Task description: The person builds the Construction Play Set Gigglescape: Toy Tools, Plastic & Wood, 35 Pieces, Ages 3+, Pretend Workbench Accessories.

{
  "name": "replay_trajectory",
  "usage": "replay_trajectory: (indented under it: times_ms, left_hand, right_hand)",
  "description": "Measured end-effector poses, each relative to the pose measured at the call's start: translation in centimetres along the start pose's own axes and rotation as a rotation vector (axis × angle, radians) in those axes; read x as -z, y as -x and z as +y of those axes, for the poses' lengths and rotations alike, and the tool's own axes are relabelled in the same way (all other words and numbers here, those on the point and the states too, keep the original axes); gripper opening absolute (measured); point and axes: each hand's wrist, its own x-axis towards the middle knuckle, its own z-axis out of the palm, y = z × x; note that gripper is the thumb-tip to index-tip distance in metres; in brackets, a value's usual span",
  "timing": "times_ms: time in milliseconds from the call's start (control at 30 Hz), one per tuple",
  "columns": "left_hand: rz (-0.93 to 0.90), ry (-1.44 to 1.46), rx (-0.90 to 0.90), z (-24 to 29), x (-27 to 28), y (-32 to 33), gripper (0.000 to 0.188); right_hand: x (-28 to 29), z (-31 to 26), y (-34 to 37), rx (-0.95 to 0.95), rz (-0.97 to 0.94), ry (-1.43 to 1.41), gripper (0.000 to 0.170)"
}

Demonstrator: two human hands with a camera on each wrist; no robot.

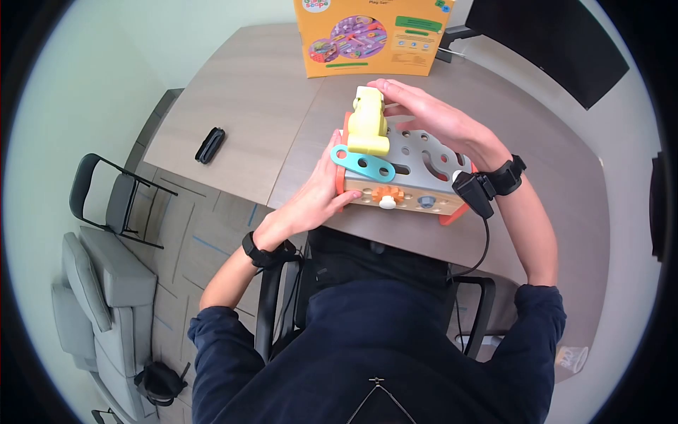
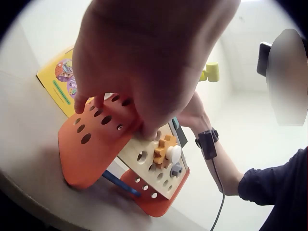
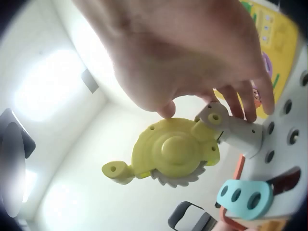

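A toy workbench with a grey perforated top (image 1: 417, 152) and wooden front (image 2: 139, 151) stands on the table. My left hand (image 1: 314, 201) (image 2: 139, 62) grips its orange left end panel (image 2: 98, 144), thumb at the front. Mounted above the top's left part is a yellow toy saw (image 1: 367, 127) (image 3: 175, 147) with a grey toothed edge. My right hand (image 1: 441, 116) (image 3: 192, 57) has its thumb tip against the saw, its other fingers extended near the grey post (image 3: 243, 134). A teal strip (image 1: 362, 164) (image 3: 245, 198) lies by the saw. An orange gear (image 1: 387, 195) with a white knob sits on the front.
A yellow box (image 1: 374, 39) stands behind the workbench, with a monitor (image 1: 551, 42) at the back right. On the table's left part lies a black case (image 1: 210, 145). A folding chair (image 1: 120, 198) and a grey sofa (image 1: 113, 297) are on the left.
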Motion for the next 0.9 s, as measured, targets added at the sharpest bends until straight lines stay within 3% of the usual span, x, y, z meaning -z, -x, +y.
replay_trajectory:
  times_ms: [67,133,233,333,600,700,800,900]
  left_hand:
    - [0.050,0.009,0.012,0.2,-0.6,0.2,0.086]
    - [0.076,-0.053,-0.010,-0.3,-1.0,0.3,0.079]
    - [0.057,-0.076,-0.041,-0.8,-1.0,0.1,0.090]
    - [0.020,0.091,0.001,-0.1,-0.7,0.1,0.102]
    - [0.050,-0.202,-0.092,-0.5,-0.7,0.1,0.092]
    - [0.003,-0.049,-0.051,0.0,-0.5,0.1,0.091]
    - [0.072,-0.088,-0.083,-0.1,-0.9,0.1,0.086]
    - [-0.018,0.053,0.062,-1.3,-1.3,0.0,0.080]
  right_hand:
    - [-0.3,0.3,-0.1,-0.014,0.010,-0.071,0.083]
    - [-1.0,-0.1,0.4,-0.019,0.030,-0.080,0.084]
    - [-0.8,-0.8,1.0,-0.008,0.012,-0.011,0.083]
    - [-0.9,0.1,0.5,0.094,-0.021,0.017,0.084]
    - [-0.8,1.2,-0.1,0.166,-0.045,-0.011,0.089]
    - [-0.9,1.3,0.1,0.173,-0.042,-0.007,0.088]
    - [-0.9,1.0,0.4,0.158,-0.022,0.018,0.086]
    - [-0.6,0.6,0.5,0.098,-0.002,0.018,0.085]
